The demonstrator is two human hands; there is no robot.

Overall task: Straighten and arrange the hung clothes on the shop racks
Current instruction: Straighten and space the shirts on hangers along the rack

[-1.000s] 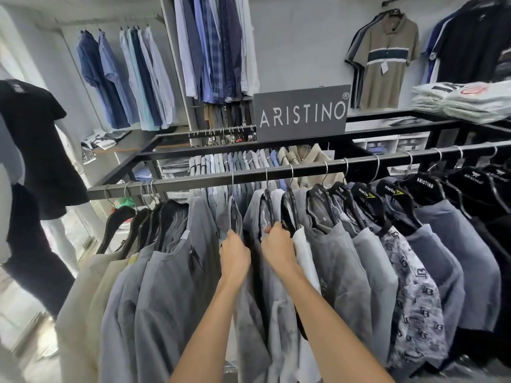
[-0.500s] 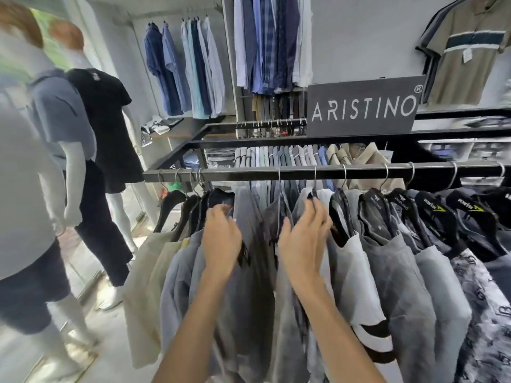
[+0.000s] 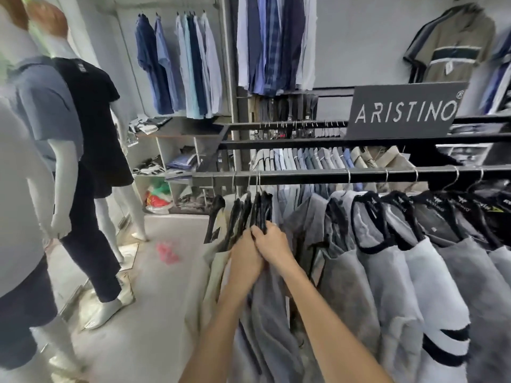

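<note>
Hangers (image 3: 260,214) bunched; both hands (image 3: 265,247) together, fingers prob. gripping.

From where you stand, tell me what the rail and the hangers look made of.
Rail: likely metal, with a dark satin coating; straight bar with a dull sheen. Hangers: glossy black bodies, probably plastic, though lacquered wood is possible; their hooks look like bright silvery metal wire.

Even, soft indoor light; brightest at upper left of frame, greenish glare washing over white mannequin neck (image 3: 16,37). Whole frame motion-blurred, soft. Wide-angle bending at edges. Faint shadows on pale grey floor (image 3: 154,286).
</note>
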